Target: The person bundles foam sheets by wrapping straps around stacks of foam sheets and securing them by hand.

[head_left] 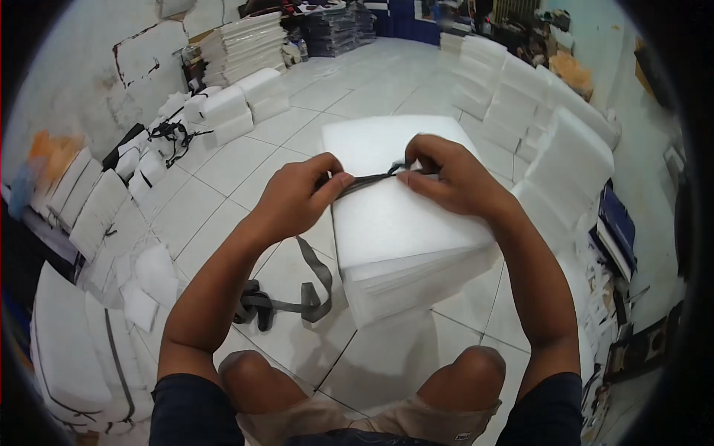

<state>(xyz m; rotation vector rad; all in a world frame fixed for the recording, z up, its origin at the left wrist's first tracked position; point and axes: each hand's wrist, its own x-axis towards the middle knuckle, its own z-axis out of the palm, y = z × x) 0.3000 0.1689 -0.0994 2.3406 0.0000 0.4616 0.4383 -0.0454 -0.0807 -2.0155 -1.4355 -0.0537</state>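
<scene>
A thick stack of white foam sheets [409,230] lies on the tiled floor in front of my knees, its front sheets slightly fanned. A dark grey strap [366,180] runs across its top. My left hand [297,195] pinches the strap near the stack's left edge. My right hand [457,178] is closed on the strap at a small twist or knot [398,168] near the middle; its exact form is partly hidden by the fingers. Left of the stack, a loose grey strap tail [320,286] loops down to a dark bundle [256,306] on the floor.
More white foam stacks stand along the right [569,163] and at the left rear [230,111]. Strap-bound foam [74,342] sits at the front left. Black straps [172,137] lie in a tangle on the left. Dark blue folders [616,227] lean at the right.
</scene>
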